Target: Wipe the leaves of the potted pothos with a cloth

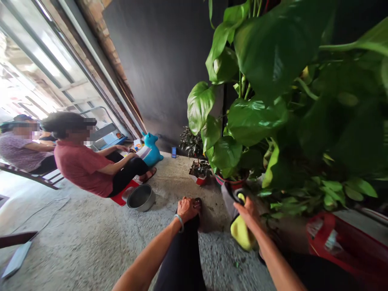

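My left hand (186,209), with a bracelet (180,223) at the wrist, rests on my dark-trousered knee, its fingers draped over it and holding nothing. On the right, my right hand (249,210) is closed around a yellow and grey cloth (242,234). The cloth hangs down below the fingers, and its grey part reaches up to the rim of a plant pot (232,184). Large glossy green leaves (257,119) of the potted plant rise just beyond this hand.
A smaller potted plant (198,176) stands ahead. To the left are a metal basin (141,198), a seated person in a red shirt (83,165), another seated person (26,147) and a blue toy animal (153,149). A red container (339,238) is at right. Behind is a dark wall (169,72).
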The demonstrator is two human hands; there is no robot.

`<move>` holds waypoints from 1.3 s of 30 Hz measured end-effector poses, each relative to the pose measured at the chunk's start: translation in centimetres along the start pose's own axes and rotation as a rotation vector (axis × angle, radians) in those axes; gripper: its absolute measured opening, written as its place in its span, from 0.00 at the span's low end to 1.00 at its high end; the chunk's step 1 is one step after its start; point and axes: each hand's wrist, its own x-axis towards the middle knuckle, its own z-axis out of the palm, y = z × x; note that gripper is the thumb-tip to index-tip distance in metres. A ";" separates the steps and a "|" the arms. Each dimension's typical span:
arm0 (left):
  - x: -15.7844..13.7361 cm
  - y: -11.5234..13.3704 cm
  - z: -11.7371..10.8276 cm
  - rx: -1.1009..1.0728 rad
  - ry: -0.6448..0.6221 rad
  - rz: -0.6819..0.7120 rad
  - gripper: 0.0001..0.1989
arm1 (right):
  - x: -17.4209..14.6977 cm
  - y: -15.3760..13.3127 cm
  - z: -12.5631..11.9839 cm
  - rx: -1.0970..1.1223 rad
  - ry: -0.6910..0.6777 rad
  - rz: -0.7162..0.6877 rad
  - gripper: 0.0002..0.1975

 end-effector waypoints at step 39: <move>-11.3 13.2 -6.1 -1.949 0.115 0.119 0.27 | -11.6 -3.7 -5.4 0.190 -0.012 -0.929 0.23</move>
